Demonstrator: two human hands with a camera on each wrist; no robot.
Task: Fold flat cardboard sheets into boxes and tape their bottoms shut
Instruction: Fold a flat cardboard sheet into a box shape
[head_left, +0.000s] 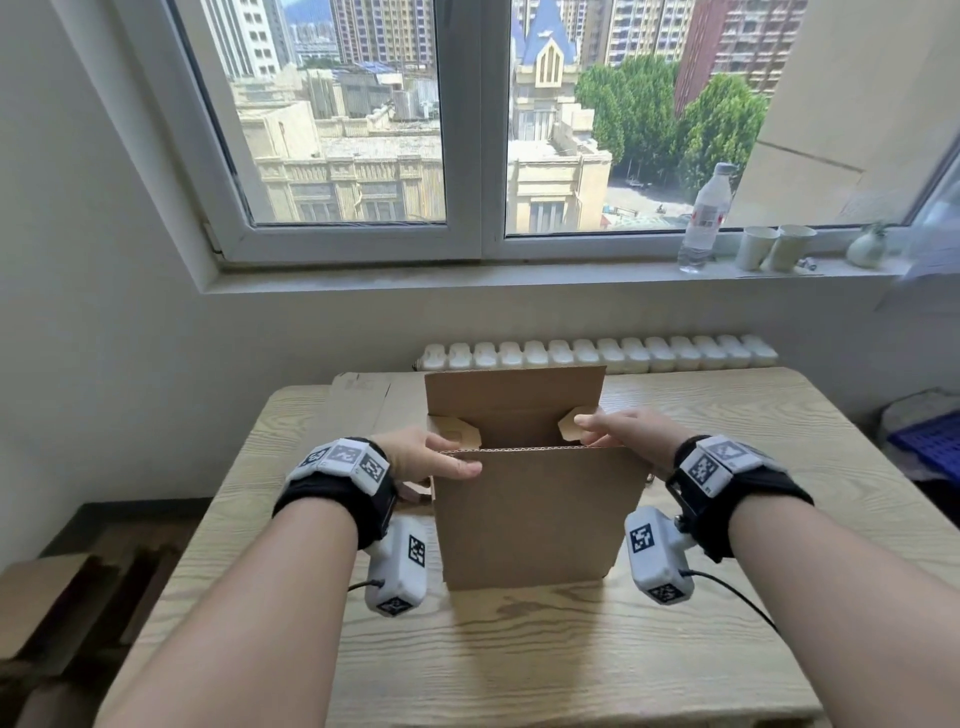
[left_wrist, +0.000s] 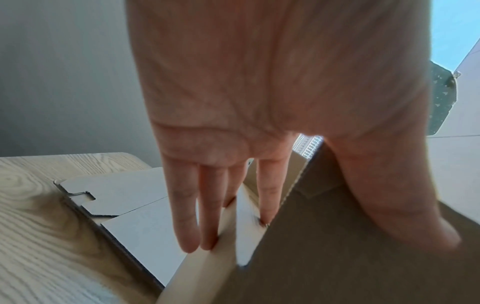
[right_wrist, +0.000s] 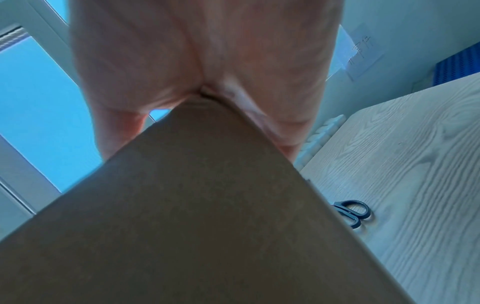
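Fingers first: on the left hand (head_left: 423, 457) they lie straight and close together down the outer left side of the brown corrugated cardboard box (head_left: 530, 514), with the thumb laid flat across the top edge of the near wall, so that corner sits pinched between thumb and fingers. From the left wrist view, the fingertips (left_wrist: 193, 236) press against a pale folded side flap. Over on the other side, the right hand (head_left: 631, 428) straddles the box's upper right corner; the thumb reaches inward over the small right-hand flap, the near wall's edge runs up into the web of the hand, and how the remaining fingers lie behind the cardboard I cannot tell. The box stands upright and open-topped between both hands, its far flap raised, its base on the light wood-grain table (head_left: 519, 654). Just beyond it, a flat pale cardboard sheet (left_wrist: 135, 197) lies on the tabletop. To the right, black-handled scissors (right_wrist: 351, 211) rest beside the box. Further back, a clear plastic water bottle (head_left: 706, 218) and two white paper cups (head_left: 774, 248) stand on the windowsill.
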